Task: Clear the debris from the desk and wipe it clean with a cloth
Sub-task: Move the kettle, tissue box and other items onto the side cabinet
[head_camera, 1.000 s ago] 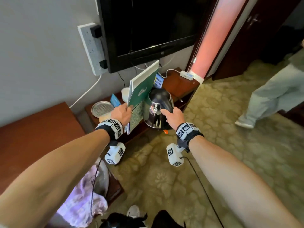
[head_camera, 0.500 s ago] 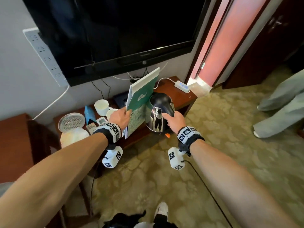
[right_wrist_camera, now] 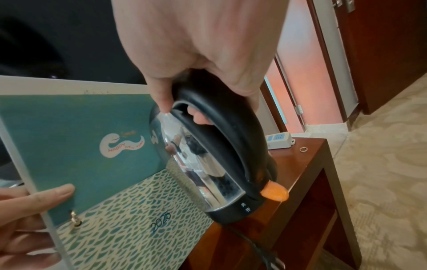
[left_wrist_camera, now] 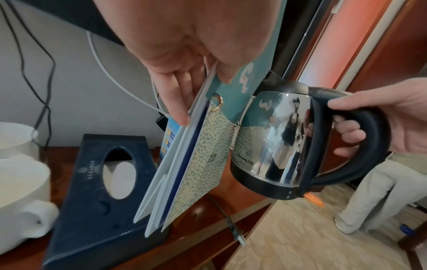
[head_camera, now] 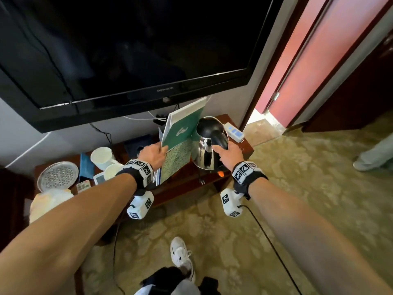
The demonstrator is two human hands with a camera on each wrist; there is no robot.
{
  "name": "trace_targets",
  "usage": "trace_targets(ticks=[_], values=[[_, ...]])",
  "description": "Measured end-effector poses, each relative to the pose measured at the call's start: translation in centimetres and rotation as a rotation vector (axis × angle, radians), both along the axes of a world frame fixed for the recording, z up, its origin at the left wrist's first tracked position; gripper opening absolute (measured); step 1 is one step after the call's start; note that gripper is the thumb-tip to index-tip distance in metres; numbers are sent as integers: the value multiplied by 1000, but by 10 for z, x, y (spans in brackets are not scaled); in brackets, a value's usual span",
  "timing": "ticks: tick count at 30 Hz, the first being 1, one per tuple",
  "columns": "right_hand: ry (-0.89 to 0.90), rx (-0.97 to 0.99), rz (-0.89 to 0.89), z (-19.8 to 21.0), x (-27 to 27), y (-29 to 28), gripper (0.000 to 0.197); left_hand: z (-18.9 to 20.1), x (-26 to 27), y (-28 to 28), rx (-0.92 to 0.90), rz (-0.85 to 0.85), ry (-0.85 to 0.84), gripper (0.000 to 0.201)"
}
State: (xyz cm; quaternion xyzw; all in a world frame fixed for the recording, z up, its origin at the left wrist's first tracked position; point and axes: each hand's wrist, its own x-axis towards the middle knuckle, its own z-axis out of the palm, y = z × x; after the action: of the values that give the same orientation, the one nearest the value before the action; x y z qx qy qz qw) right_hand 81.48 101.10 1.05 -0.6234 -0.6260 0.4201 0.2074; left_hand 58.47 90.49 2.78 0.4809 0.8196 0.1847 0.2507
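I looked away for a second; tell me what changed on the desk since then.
Little changed. The left hand holds the green calendar and the right hand holds the kettle by its handle, as before. Only the head view swung left and nearer. Cups and tissue box stay on the desk.

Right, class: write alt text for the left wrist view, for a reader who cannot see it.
A left hand pinches a green 2025 desk calendar above a dark blue tissue box on a wooden desk. Beside it, a right hand grips the black handle of a steel kettle. White cups stand at left.
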Motion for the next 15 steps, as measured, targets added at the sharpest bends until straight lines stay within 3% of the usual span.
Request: trace_targets(ticks=[9, 15], values=[[-8, -80, 28, -25, 2, 95, 32, -20, 12, 73, -108, -22, 28, 43], [-7, -131, 89, -47, 16, 134, 37, -26, 36, 95, -142, 78, -4, 43]])
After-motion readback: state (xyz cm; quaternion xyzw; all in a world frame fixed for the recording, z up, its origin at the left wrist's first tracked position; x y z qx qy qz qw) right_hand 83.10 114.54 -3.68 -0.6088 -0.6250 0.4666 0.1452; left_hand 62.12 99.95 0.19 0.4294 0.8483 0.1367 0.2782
